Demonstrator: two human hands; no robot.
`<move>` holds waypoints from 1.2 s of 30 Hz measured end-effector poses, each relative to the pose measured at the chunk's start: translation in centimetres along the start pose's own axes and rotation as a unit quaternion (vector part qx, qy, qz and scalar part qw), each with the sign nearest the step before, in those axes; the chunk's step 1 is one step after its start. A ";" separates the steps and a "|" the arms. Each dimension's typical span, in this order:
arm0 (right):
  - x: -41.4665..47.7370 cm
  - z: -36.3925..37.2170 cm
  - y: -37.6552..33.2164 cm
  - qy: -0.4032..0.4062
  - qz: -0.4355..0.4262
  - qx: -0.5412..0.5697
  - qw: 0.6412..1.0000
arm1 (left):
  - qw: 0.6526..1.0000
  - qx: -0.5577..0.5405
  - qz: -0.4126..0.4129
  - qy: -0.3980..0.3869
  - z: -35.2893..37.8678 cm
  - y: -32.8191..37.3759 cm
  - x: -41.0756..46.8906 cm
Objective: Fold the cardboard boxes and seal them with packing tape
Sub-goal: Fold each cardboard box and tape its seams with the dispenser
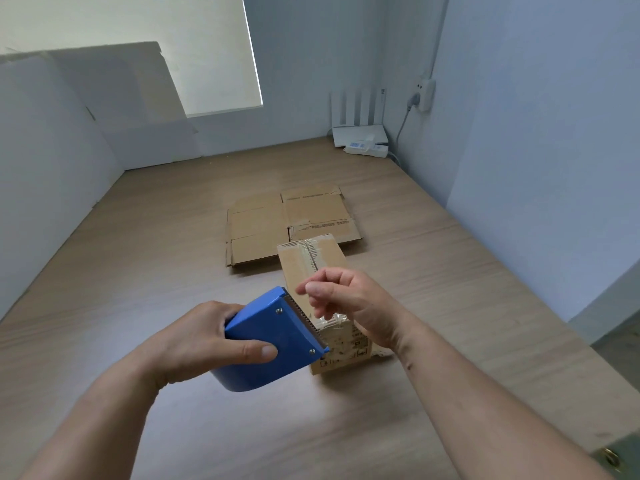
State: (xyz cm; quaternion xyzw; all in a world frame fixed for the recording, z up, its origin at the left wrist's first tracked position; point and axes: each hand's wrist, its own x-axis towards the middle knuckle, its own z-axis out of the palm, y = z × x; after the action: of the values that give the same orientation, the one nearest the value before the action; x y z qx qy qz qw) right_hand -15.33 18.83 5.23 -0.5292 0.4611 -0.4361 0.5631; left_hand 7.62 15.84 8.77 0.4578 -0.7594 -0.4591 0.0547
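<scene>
My left hand point(204, 344) grips a blue tape dispenser point(273, 341) just above the wooden table, its toothed cutter facing the box. A small folded cardboard box point(311, 261) stands right behind it, with clear tape along its top seam. My right hand point(343, 296) hovers over the box's near end, fingers curled, pinching a strip of clear tape point(329, 320) that runs from the cutter. Beyond the box lie flattened cardboard boxes point(259, 226).
The wooden table point(156, 271) is walled by white panels on the left and right. A white router point(360, 133) and a power strip point(367, 148) sit in the far right corner, below a wall socket point(424, 95).
</scene>
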 end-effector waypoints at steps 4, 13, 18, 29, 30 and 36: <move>0.0 0.0 -0.1 0.032 -0.040 -0.037 0.998 | 1.000 0.002 -0.014 0.001 -0.2 -0.1 -0.2; -1.4 -2.2 -0.9 0.203 -0.086 -0.103 0.970 | 0.999 -0.005 -0.038 0.025 -2.9 -1.5 -1.2; -3.2 -5.6 1.4 0.276 0.003 -0.109 0.955 | 0.990 0.029 -0.132 -0.028 -5.5 -4.2 -2.7; -2.7 -4.8 5.5 0.357 0.101 -0.070 0.926 | 0.971 0.103 -0.215 -0.020 -2.6 -4.5 1.1; -2.7 -4.9 5.7 0.363 0.108 -0.068 0.923 | 0.970 0.108 -0.217 -0.017 -2.5 -4.6 1.5; -2.3 -4.9 6.9 0.366 0.147 -0.068 0.916 | 0.959 0.135 -0.248 -0.014 -1.6 -5.2 3.4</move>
State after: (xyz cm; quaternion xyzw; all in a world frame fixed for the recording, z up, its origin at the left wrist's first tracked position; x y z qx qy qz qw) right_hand -20.58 20.56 -1.57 -0.2959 0.7362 -0.4794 0.3751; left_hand 9.83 11.46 4.62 0.6284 -0.6777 -0.3575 -0.1343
